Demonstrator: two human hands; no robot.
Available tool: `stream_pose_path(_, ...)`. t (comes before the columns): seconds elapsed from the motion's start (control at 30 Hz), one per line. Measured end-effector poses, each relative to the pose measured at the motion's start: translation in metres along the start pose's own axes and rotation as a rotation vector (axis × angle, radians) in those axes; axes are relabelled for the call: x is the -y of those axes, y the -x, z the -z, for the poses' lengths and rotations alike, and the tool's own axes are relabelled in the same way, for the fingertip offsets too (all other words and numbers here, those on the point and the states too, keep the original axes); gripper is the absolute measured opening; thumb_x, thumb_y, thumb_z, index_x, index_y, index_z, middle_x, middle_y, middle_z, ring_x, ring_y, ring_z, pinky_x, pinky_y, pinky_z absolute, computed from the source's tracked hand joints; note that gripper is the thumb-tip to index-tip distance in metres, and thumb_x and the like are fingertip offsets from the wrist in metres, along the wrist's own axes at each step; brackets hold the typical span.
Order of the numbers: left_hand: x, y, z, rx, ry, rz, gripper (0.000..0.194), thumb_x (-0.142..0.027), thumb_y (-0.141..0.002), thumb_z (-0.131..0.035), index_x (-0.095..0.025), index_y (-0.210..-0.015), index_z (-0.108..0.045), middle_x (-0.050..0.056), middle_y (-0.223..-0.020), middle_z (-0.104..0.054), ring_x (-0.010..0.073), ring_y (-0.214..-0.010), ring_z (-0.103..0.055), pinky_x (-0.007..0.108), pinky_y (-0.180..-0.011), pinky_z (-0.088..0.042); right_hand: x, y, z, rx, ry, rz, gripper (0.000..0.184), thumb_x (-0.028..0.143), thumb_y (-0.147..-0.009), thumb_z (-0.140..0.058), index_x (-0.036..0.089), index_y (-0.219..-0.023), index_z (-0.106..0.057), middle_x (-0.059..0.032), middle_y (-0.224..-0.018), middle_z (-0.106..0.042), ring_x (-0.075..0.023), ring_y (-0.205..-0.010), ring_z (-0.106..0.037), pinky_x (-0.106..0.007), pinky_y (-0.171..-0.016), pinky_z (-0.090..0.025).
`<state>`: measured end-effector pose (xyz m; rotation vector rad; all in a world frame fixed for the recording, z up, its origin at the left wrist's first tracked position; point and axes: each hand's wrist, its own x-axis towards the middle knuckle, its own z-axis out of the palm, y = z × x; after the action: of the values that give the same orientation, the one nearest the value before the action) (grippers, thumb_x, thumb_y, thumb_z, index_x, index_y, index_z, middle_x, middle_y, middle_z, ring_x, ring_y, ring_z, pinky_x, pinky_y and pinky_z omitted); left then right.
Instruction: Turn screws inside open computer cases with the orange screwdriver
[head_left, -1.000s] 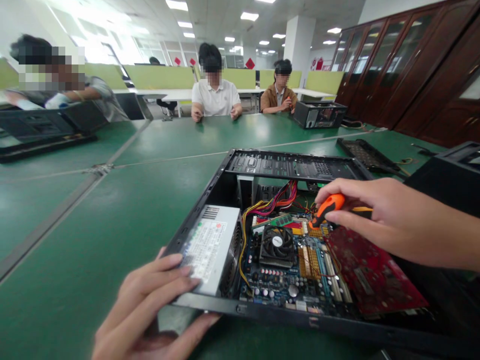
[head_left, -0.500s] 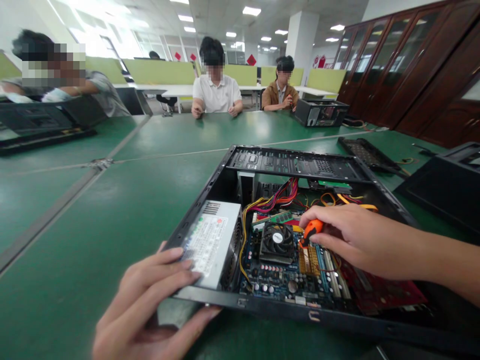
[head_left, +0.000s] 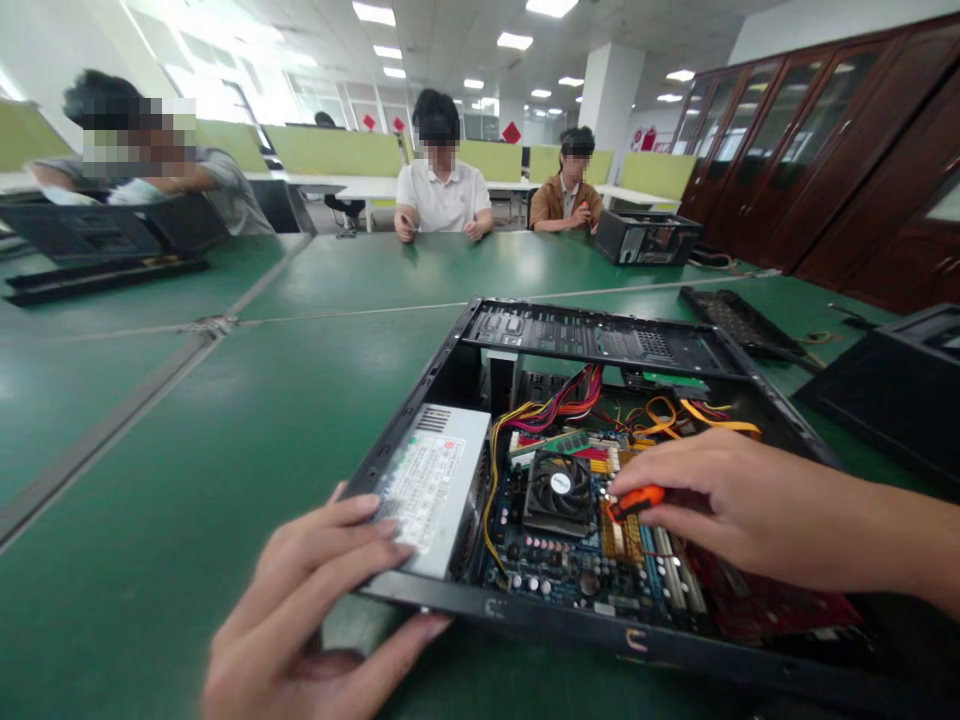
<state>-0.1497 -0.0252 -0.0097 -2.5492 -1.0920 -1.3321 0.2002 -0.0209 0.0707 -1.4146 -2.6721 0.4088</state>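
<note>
Our right grip (head_left: 724, 495) pinches an orange-and-black plastic handle (head_left: 637, 501) slanting toward the round black fan (head_left: 559, 486); our left grip (head_left: 296, 590) clasps black metal casing (head_left: 559, 612).

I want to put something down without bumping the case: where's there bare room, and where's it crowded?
Widest is the green table between the grey seam and the case, beyond the left hand. Another patch lies between the case and the person in white. Crowded: inside the case around the right hand, orange tool, fan and cables.
</note>
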Motion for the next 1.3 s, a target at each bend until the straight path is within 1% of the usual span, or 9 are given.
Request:
stream_pose_path(0.13,0.001,0.003,-0.001,-0.002,0.016,0.010,0.041,-0.021,-0.068,-0.081,-0.018,-0.104,-0.063,0.008,-0.101,-0.065,0.0303,-0.105,-0.061,0.053,-0.098,-0.049,0.020,-0.002,0.025,-0.107,-0.023,-0.012,0.025,0.034,-0.094,-0.055,0.037,-0.116,-0.065,0.0074,-0.116,-0.070,-0.0166,-0.104,-0.065,-0.030,-0.089,-0.050)
stream_pose_path(0.23,0.001,0.003,-0.001,-0.009,0.027,0.015,0.041,-0.020,-0.067,-0.082,-0.018,-0.104,-0.063,0.007,-0.101,-0.065,0.0293,-0.105,-0.060,0.052,-0.099,-0.048,0.035,-0.025,0.034,-0.171,-0.038,0.060,0.023,0.030,-0.093,-0.055,0.032,-0.113,-0.067,0.0038,-0.113,-0.072,-0.0182,-0.101,-0.066,-0.029,-0.085,-0.050)
stream_pose_path(0.43,-0.003,0.000,-0.001,-0.012,0.049,0.020,0.041,-0.021,-0.067,-0.082,-0.019,-0.104,-0.063,0.006,-0.098,-0.065,0.0278,-0.105,-0.060,0.051,-0.102,-0.046,0.038,-0.076,0.006,-0.045,-0.078,0.133,0.025,0.019,-0.090,-0.057,0.022,-0.112,-0.069,-0.0028,-0.111,-0.072,-0.0209,-0.100,-0.066,-0.032,-0.088,-0.049)
stream_pose_path(0.73,-0.007,0.000,0.000,-0.017,0.052,0.039,0.040,-0.022,-0.067,-0.083,-0.019,-0.102,-0.064,0.006,-0.098,-0.064,0.0268,-0.107,-0.060,0.049,-0.103,-0.046,0.034,-0.082,-0.006,-0.026,-0.090,0.127,0.027,0.018,-0.090,-0.059,0.023,-0.114,-0.068,-0.0025,-0.112,-0.072,-0.0206,-0.102,-0.066,-0.033,-0.091,-0.047)
stream_pose_path(0.83,-0.007,-0.001,0.000,-0.016,0.052,0.037,0.038,-0.022,-0.068,-0.082,-0.019,-0.102,-0.064,0.006,-0.098,-0.065,0.0267,-0.106,-0.060,0.049,-0.102,-0.047,0.033,-0.085,-0.010,-0.061,-0.039,0.132,0.019,0.026,-0.089,-0.063,0.022,-0.106,-0.071,-0.0033,-0.103,-0.075,-0.0216,-0.092,-0.069,-0.032,-0.083,-0.048)
stream_pose_path(0.93,-0.007,0.000,0.000,-0.013,0.043,0.035,0.038,-0.023,-0.068,-0.082,-0.020,-0.102,-0.064,0.006,-0.098,-0.065,0.0271,-0.105,-0.060,0.050,-0.102,-0.047,0.031,-0.089,-0.016,-0.097,0.062,0.088,0.029,0.046,-0.087,-0.065,0.020,-0.094,-0.074,-0.0050,-0.084,-0.075,-0.0246,-0.076,-0.070,-0.034,-0.070,-0.048)
stream_pose_path(1.0,-0.006,0.001,0.000,-0.011,0.040,0.035,0.039,-0.023,-0.068,-0.082,-0.020,-0.102,-0.064,0.006,-0.098,-0.065,0.0273,-0.105,-0.060,0.051,-0.102,-0.047,0.031,-0.089,-0.017,-0.096,0.070,0.090,0.027,0.043,-0.089,-0.062,0.019,-0.094,-0.073,-0.0057,-0.085,-0.075,-0.0248,-0.080,-0.070,-0.034,-0.072,-0.049)
stream_pose_path(1.17,-0.005,0.001,0.000,-0.018,0.048,0.033,0.040,-0.023,-0.068,-0.082,-0.020,-0.103,-0.063,0.006,-0.098,-0.065,0.0276,-0.106,-0.060,0.052,-0.102,-0.047,0.034,-0.084,0.003,0.008,-0.084,0.184,0.025,0.019,-0.091,-0.057,0.023,-0.114,-0.066,-0.0028,-0.113,-0.071,-0.0186,-0.101,-0.065,-0.029,-0.087,-0.046)
stream_pose_path(1.3,-0.005,0.001,0.000,-0.019,0.047,0.029,0.039,-0.022,-0.067,-0.083,-0.019,-0.102,-0.064,0.006,-0.098,-0.065,0.0273,-0.106,-0.060,0.051,-0.102,-0.047,0.030,-0.083,0.029,-0.161,-0.070,0.093,0.018,0.022,-0.091,-0.057,0.023,-0.106,-0.068,0.0005,-0.099,-0.073,-0.0141,-0.084,-0.066,-0.025,-0.074,-0.045)
